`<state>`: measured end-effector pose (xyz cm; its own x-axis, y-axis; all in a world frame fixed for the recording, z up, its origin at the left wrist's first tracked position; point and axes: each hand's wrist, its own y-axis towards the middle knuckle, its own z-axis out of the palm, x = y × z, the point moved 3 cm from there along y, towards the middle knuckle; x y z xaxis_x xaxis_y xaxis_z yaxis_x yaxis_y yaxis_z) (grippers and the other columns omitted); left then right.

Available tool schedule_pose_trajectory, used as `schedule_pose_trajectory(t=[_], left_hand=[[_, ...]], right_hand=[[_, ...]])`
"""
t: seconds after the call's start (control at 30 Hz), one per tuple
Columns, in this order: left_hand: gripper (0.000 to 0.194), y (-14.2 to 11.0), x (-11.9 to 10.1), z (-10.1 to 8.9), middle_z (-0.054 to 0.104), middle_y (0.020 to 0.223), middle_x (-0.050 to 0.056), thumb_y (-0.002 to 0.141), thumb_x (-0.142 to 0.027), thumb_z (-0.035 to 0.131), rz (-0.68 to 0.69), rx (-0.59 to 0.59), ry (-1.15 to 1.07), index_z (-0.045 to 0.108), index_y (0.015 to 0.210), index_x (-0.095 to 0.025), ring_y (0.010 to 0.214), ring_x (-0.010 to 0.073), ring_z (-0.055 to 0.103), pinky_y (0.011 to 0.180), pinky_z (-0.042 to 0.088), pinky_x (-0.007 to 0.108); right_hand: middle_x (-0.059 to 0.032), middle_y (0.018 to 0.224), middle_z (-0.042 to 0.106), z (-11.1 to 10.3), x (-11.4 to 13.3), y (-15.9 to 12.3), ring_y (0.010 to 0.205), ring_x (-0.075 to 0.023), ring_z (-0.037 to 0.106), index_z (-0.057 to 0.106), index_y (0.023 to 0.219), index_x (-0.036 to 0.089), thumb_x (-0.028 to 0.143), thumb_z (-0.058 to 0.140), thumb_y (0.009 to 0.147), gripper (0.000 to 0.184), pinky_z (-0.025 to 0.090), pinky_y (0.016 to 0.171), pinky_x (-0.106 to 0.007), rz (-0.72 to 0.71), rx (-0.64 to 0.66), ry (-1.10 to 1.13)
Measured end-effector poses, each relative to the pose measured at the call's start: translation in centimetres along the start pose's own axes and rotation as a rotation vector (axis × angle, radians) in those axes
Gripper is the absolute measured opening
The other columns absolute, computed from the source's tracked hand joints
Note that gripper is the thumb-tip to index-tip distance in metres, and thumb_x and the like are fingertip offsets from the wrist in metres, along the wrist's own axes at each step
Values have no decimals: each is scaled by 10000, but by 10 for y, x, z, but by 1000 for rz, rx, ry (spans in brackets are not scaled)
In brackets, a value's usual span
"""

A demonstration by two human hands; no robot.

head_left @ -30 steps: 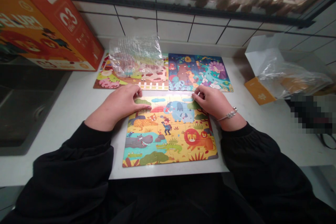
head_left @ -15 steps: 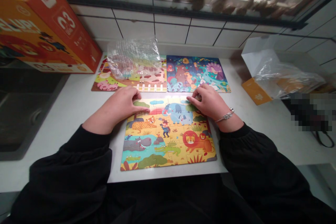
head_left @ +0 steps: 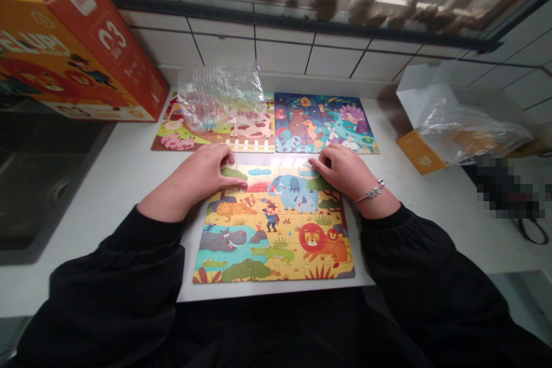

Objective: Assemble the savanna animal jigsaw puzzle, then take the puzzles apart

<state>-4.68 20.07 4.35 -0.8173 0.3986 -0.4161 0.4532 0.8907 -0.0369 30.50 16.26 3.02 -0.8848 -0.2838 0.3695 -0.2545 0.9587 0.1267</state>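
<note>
An assembled jigsaw puzzle (head_left: pixel 280 247) with savanna animals lies flat in front of me, showing elephants, a lion, a hippo and a crocodile. At its upper left corner is my left hand (head_left: pixel 211 169), thumb laid on the picture and fingers curled by the edge. My right hand (head_left: pixel 338 167) holds the upper right corner, fingers bent and partly hidden. Behind stand two more assembled puzzles side by side: a farm puzzle (head_left: pixel 250 126) and a dark blue night-forest puzzle (head_left: pixel 325 121). A crumpled clear plastic bag (head_left: pixel 219 92) covers part of the farm picture.
An orange puzzle box (head_left: pixel 125 52) stands at the back left, beside a dark sink (head_left: pixel 52 195). On the right sits an opened white and orange box (head_left: pixel 420 149) with clear plastic in it. A tiled wall (head_left: pixel 280 57) and barred window close off the back.
The savanna puzzle has slid slightly toward me and turned a little, its right side coming nearer. My hands stay at its upper corners.
</note>
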Motion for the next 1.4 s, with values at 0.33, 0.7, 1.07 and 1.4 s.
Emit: schedule_pose_trajectory(t=[0.33, 0.7, 1.07, 1.4], left_hand=[[467, -2, -3, -1, 671, 956, 44, 733, -502, 979, 36, 27, -34, 696, 1003, -247, 901, 267, 620, 757, 430, 357], [428, -2, 5, 1, 728, 1026, 67, 807, -585, 914, 109, 2, -48, 724, 991, -249, 982, 291, 663, 858, 484, 395], [334, -7, 2, -4, 785, 1075, 89, 957, -568, 772, 132, 16, -67, 815, 1009, -241, 1025, 287, 703, 922, 505, 401], [420, -4, 2, -3, 723, 983, 62, 847, -574, 885, 148, 29, -72, 757, 1028, -217, 920, 269, 659, 822, 466, 377]], right_hand=[[-50, 768, 623, -2, 9, 0, 749, -217, 549, 475, 687, 256, 458, 583, 1117, 488, 399, 730, -381, -9, 35, 2], [-59, 982, 719, -4, 15, -2, 876, -226, 645, 682, 918, 246, 368, 909, 940, 259, 495, 780, -361, -91, 84, 110], [-42, 962, 731, 1, 16, -1, 868, -201, 666, 768, 956, 238, 300, 866, 975, 118, 521, 804, -352, -134, 115, 222], [-57, 977, 720, 6, 13, -2, 835, -184, 651, 823, 1049, 212, 317, 825, 1023, 109, 528, 782, -333, -247, 96, 232]])
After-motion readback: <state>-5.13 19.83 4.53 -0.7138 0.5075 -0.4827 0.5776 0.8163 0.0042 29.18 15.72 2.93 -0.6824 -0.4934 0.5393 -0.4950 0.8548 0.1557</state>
